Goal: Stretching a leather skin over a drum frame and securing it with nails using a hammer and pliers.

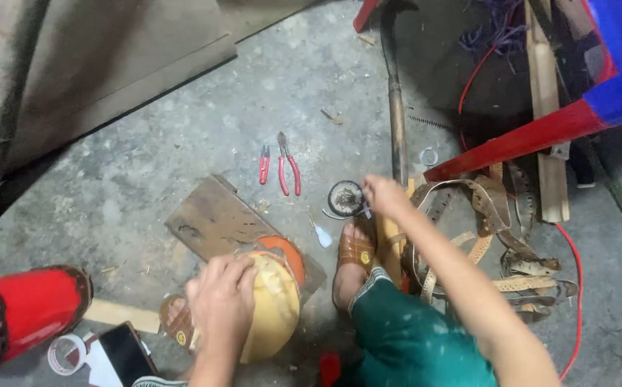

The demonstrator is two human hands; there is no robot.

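Hands were busy in two places when we looked down at the grey concrete floor (pixel 182 136). Our left hand (pixel 221 301) lay flat with the fingers curled over a yellow hard hat (pixel 276 308), pressing it down against a wooden board (pixel 214 218), probably so that it did not roll. The hat rested just beside our left foot in a brown sandal (pixel 176 320), with its orange inside (pixel 286 251) showing at the far edge. Our right hand (pixel 384 195) was stretched forward, the fingers pinched together on something small at the rim of a round dark disc (pixel 345 197); what exactly it pinched, we could not tell. The disc lay on the floor just beyond our right foot (pixel 356 252), within easy reach. Two red-handled pliers (pixel 280 168) lay near the disc, apart from both hands. A heap of tan leather straps (pixel 497 236) was piled at the right, under a red bar (pixel 519 140). A phone (pixel 126 352) and a tape roll (pixel 66 353) lay near our left knee.
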